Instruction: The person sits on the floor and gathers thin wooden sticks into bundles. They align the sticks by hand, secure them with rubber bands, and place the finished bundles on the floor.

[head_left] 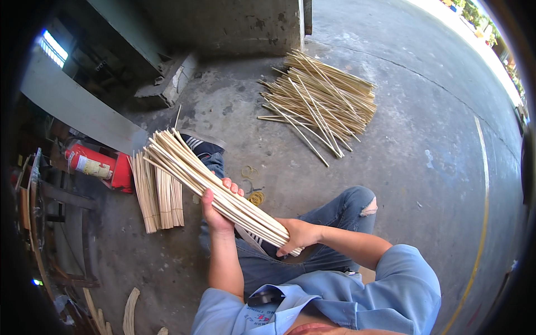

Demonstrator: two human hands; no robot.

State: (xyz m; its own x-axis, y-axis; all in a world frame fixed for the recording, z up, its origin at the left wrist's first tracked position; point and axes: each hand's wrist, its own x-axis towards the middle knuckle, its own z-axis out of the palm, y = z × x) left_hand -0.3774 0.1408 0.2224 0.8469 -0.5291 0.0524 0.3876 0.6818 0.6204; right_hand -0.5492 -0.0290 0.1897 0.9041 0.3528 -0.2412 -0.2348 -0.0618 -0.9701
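A thick bundle of thin pale wooden sticks [190, 167] lies slantwise across my lap, its far end up to the left and its near end down to the right. My left hand [219, 207] is wrapped round the middle of the bundle, thumb on one side and fingertips showing on the other. Near the lower end, my right hand [295, 233] grips the same sticks. At the far end the sticks fan out a little, and one pokes up apart from the others.
Loose sticks [326, 97] lie heaped on the concrete floor ahead. Tied stick bundles [158, 192] rest at the left beside a red fire extinguisher [100, 166]. Yellow rubber bands [256, 198] lie near my legs. A wall [234, 28] stands beyond; more sticks [130, 310] are at lower left.
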